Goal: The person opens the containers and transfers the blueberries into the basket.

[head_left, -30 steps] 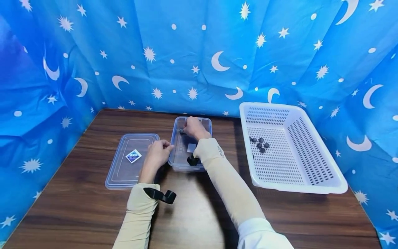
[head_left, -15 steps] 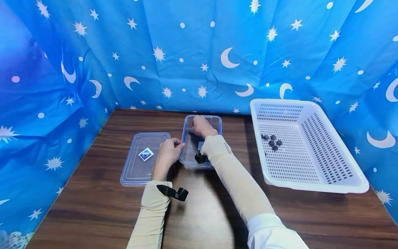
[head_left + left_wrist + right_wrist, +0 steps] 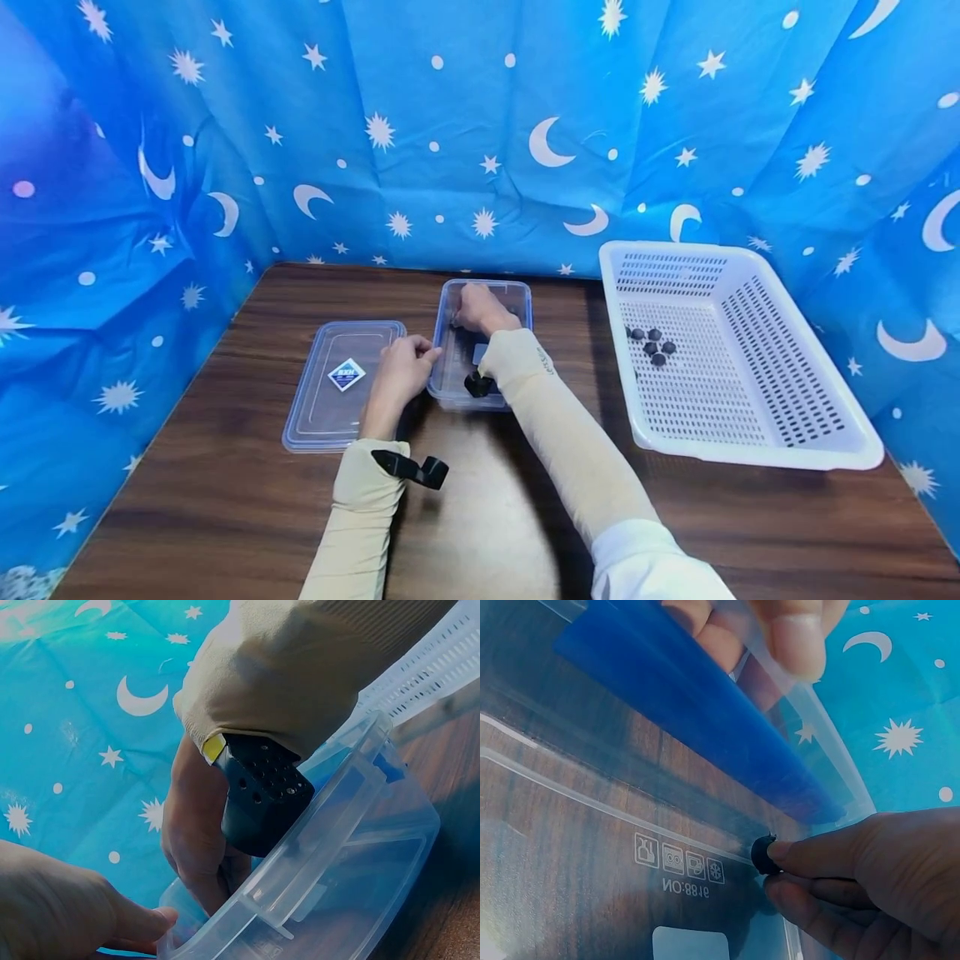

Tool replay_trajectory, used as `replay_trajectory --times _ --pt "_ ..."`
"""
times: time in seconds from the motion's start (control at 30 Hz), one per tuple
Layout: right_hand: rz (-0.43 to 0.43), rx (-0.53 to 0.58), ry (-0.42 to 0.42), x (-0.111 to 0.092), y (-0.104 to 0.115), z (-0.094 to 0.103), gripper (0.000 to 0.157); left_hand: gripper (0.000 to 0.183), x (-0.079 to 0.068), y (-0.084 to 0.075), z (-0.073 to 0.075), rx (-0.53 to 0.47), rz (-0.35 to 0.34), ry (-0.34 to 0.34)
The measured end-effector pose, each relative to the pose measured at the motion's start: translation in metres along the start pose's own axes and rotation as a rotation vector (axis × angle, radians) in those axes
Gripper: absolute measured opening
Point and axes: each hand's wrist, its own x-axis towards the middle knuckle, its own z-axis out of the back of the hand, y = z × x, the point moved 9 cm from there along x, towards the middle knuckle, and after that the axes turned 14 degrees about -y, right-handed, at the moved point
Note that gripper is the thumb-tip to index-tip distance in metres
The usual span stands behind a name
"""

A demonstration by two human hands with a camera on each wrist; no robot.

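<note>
A clear plastic food box stands lidless on the table. My right hand reaches down into its far left part. In the right wrist view, that hand's thumb and finger pinch a dark blueberry close to the box floor. My left hand grips the box's left rim by the blue side clip, thumb on one side and fingers on the other. Left of the box, the clear lid lies flat, bearing a blue and white label. Several more dark blueberries lie in the white basket.
The basket stands at the right of the wooden table, its high slotted walls rising above the tabletop. A blue cloth with moons and stars hangs close behind the table and along both sides.
The head view has shifted, so everything appears farther right than a second ago. My right hand stays inside the box and my left hand stays at its rim.
</note>
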Motion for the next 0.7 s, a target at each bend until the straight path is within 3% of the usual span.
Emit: replay_trajectory --times 0.13,0.3,0.7 --pt "0.021 -0.012 0.015 -0.002 0.002 0.001 0.02 0.029 0.0 0.003 -0.001 0.004 0.012 0.021" --pt "0.059 0.02 -0.029 -0.001 0.008 0.01 0.026 0.029 0.002 0.001 0.008 0.024 -0.038 0.003" --pt "0.077 0.067 -0.104 -0.018 0.005 0.051 0.013 0.025 0.0 -0.002 0.003 -0.004 -0.076 -0.022"
